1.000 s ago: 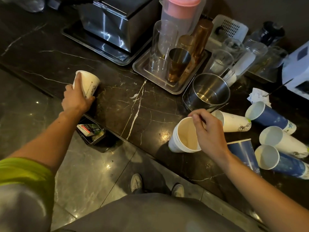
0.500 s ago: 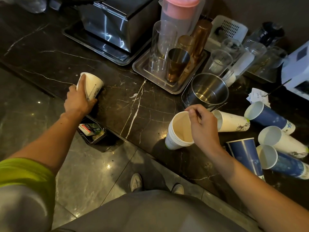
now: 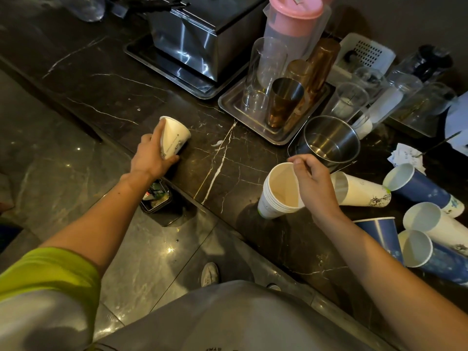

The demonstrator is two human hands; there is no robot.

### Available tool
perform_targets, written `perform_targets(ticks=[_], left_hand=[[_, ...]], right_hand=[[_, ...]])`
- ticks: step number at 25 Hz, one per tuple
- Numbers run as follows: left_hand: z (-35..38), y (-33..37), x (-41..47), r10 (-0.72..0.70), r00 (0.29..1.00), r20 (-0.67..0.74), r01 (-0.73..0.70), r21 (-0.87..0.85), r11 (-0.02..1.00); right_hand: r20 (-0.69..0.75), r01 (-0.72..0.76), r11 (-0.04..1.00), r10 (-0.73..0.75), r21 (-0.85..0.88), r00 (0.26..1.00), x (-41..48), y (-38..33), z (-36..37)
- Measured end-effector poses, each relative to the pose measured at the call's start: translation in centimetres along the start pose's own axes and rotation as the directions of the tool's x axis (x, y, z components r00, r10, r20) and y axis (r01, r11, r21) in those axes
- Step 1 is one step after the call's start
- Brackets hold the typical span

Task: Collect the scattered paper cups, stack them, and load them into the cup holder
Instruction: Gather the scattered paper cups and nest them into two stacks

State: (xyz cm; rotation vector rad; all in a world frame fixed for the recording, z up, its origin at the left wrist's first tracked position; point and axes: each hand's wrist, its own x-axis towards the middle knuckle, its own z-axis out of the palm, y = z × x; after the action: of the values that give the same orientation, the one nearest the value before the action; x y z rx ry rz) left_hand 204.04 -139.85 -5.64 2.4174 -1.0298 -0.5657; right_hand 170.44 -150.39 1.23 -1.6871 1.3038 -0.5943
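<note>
Cups are the job, and the steel pail (image 3: 329, 145) on the dark marble counter (image 3: 106, 79) serves as the landmark. Well left of the pail, the left hand (image 3: 152, 158) grips a single white cup (image 3: 174, 138), fingers wrapped round its wall, mouth tipped up and away. Just in front of the pail, the right hand (image 3: 314, 186) pinches the rim of a stack (image 3: 278, 191) of several nested white cups, thumb inside, its base on or just above the counter. Right of the pail, loose cups lie on their sides: a white one (image 3: 362, 192) just beside the stack, then blue cups (image 3: 420, 188) and white ones, with one blue cup (image 3: 382, 234) upright near the counter edge.

The task looks perhaps a third done: several cups are nested, one more is in hand, about six lie uncollected, and no cup holder is recognisable in view, so loading has not begun.

The counter is glossy, veined and crowded; behind the pail are a tray (image 3: 233, 102) of glasses and metal tumblers, a pink-lidded jug (image 3: 293, 19) and a steel box (image 3: 202, 34). The floor below is polished stone, the lighting dim.
</note>
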Motion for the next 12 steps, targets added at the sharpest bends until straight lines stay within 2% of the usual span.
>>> perform_targets(ticks=[2,4,6,8,10,12], left_hand=[[0.3,1.8,-1.6,0.08,0.997,-0.021,-0.082,-0.101,0.991],[0.7,4.4,-3.9,0.221,0.975,-0.028,-0.22,-0.269,0.938],[1.2,7.4,-6.4,0.295,0.955,-0.036,-0.278,-0.454,0.847],[1.6,10.9,-8.6,0.343,0.937,-0.069,-0.312,-0.606,0.731],[1.5,13.3,-10.2,0.392,0.906,-0.156,-0.385,-0.687,0.617],[1.7,15.6,-11.8,0.467,0.86,-0.208,-0.456,-0.723,0.518]], right_hand=[[0.054,-0.053,0.994,0.048,0.094,0.997,-0.3,0.3,-0.5],[0.098,-0.056,0.981,0.038,0.184,0.994,-0.9,0.7,-1.2],[0.189,-0.027,0.974,-0.016,0.226,0.982,-1.7,1.2,-2.2],[0.308,0.016,0.988,-0.063,0.153,0.949,-2.2,2.1,-3.4],[0.399,0.057,0.994,-0.09,0.094,0.912,-2.2,2.7,-3.7],[0.455,0.062,0.987,-0.124,0.151,0.882,-2.3,3.0,-3.9]])
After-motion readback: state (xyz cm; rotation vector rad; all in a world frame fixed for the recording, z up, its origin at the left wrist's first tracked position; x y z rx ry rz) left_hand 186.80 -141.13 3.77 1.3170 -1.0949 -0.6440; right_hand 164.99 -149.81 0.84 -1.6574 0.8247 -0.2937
